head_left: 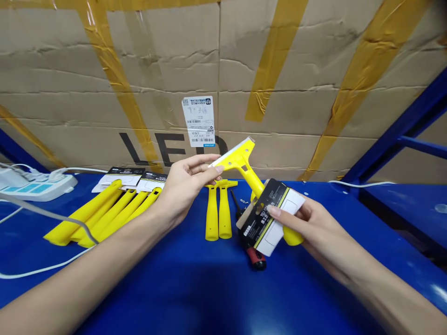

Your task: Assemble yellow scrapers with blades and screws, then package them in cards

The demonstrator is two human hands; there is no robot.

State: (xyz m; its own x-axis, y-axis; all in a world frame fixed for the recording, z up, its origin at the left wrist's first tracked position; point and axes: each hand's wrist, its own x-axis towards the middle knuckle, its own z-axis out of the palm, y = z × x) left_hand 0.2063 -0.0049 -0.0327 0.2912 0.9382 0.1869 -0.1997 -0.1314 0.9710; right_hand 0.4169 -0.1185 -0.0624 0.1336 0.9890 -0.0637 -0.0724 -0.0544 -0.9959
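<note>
The left hand [186,186] pinches the yellow scraper [256,184] by its wide end, and the right hand [310,218] grips its handle and card [270,216] above the blue counter [167,288]. Both arms reach in from the near corners.

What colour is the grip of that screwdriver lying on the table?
The screwdriver's grip is red and black, seen in the head view.

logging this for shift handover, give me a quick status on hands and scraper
Left hand: pinching scraper head. Right hand: gripping handle and printed card. Red-handled screwdriver lies beneath.
</note>
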